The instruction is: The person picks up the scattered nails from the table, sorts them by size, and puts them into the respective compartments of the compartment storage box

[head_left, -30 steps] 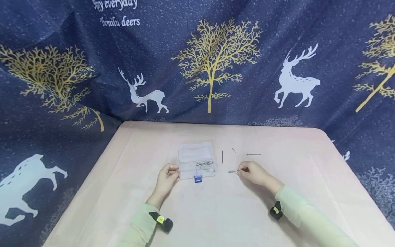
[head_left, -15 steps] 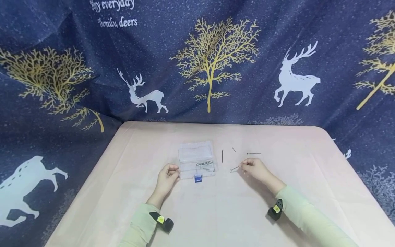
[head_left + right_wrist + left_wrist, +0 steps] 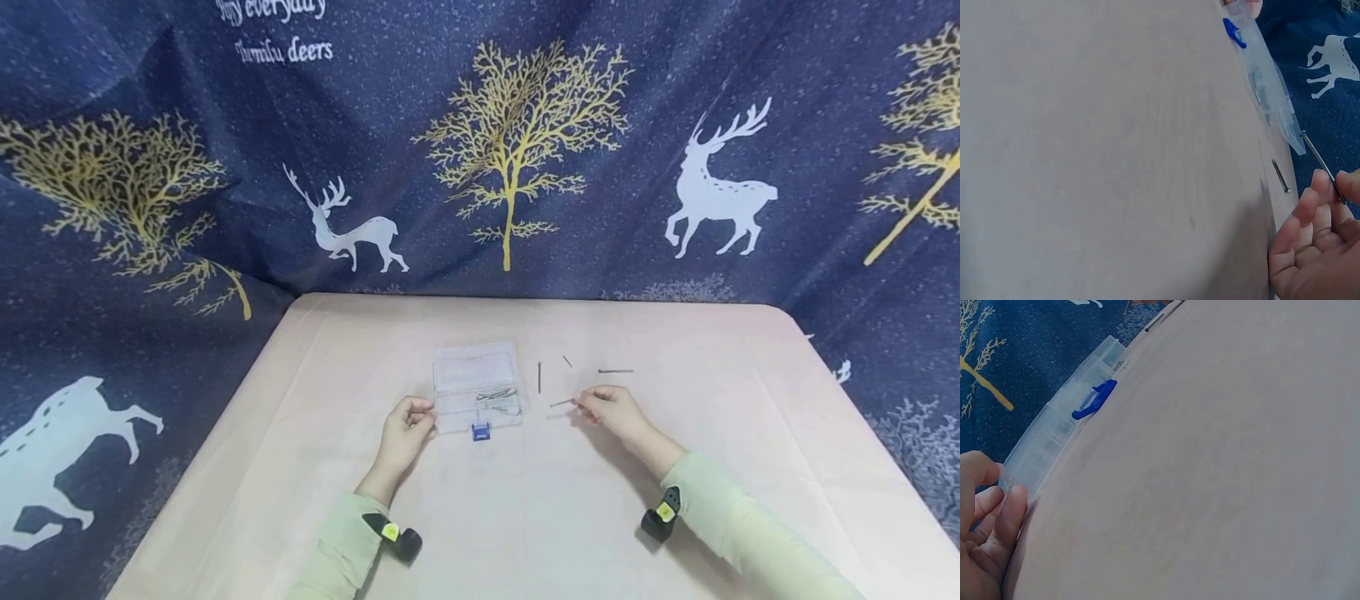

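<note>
My left hand (image 3: 405, 429) holds the near left corner of a clear plastic compartment box (image 3: 474, 367), thumb in front and fingers on its side; the left wrist view shows this grip closely. The box lies with its lid open and its blue latch (image 3: 481, 432) toward me. Several thin metal pieces (image 3: 498, 394) lie in its right-hand compartments. To the right of the box, my right hand (image 3: 611, 410) pinches a nail (image 3: 1319, 157) between thumb and fingertips, slightly above the table. The nail's free end points left, toward the box.
On the pink-covered table (image 3: 480, 525), one nail (image 3: 539, 377) lies beside the box, a shorter one (image 3: 567, 361) farther back, and a long one (image 3: 616, 371) beyond my right hand. A dark blue cloth (image 3: 375, 125) with deer and trees hangs behind.
My right hand has raised the nail a little off the table and shifted it slightly left, toward the box. The left hand and the box stay where they were.
</note>
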